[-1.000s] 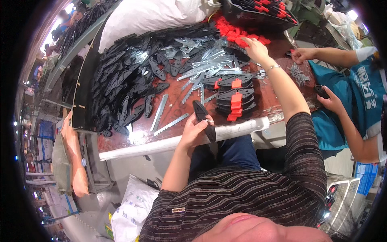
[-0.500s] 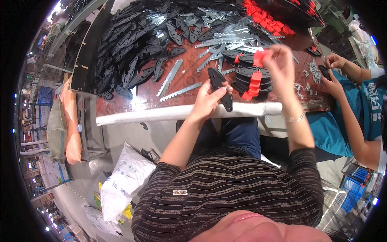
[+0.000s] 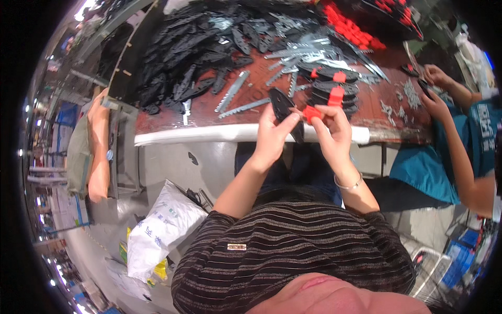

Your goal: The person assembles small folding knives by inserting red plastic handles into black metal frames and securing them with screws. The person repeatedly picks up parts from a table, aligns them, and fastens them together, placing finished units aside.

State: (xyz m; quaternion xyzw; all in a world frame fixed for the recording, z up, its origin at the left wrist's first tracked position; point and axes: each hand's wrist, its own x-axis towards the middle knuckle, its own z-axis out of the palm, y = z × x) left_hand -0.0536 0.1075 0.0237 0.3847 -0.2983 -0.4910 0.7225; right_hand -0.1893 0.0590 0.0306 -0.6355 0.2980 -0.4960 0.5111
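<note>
My left hand (image 3: 273, 138) is closed around a flat, pointed-oval black plastic handle shell (image 3: 281, 101), its thumb pressed across the middle. Between the fingertips of my right hand (image 3: 336, 135) is a small red plastic piece (image 3: 312, 113), right beside the shell; whether the two touch is hard to tell. Just beyond my right hand lies a stack of black shells (image 3: 320, 99), with red pieces (image 3: 336, 95) on it. Two loose serrated metal blades (image 3: 232, 93) rest on the red-brown table to the left of my hands.
A large heap of black shells (image 3: 183, 49) covers the table's far left, with more blades (image 3: 298, 52) beside it and red pieces (image 3: 351, 30) at the back right. White padding (image 3: 198, 131) lines the near edge. At right, a co-worker's hands (image 3: 438, 89) work near small metal parts (image 3: 410, 94).
My right hand has come down and left from above the stack, bringing a red piece to the black shell. My left hand still grips the shell in about the same place.
</note>
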